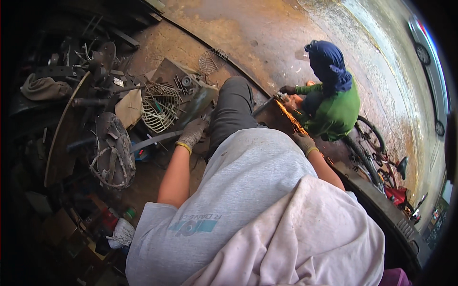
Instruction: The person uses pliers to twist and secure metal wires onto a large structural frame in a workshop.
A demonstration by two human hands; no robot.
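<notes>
My left hand (193, 132), in a dirty knitted glove with a yellow cuff, is beside my dark trouser leg (232, 102). Its fingers are curled; what they hold, if anything, I cannot make out. A grey flat metal strip (157, 139) runs from the scrap on the left up to this hand's wrist; whether it is gripped is unclear. My right hand (304, 142), gloved alike, is low beyond my shirt, close to orange sparks (291, 117). Its fingers are mostly hidden. The sparks stream from a power tool, seemingly a grinder (281, 98), held by a crouching co-worker (334, 107) against a metal bar (262, 107).
Two wire fan guards (161, 107) (213, 61), a cardboard piece (129, 108) and a rusty round metal part (113, 150) lie among scrap on the left. A long metal bar (205, 45) crosses the floor. A bicycle (369, 148) is behind the co-worker; a car (431, 81) stands far right.
</notes>
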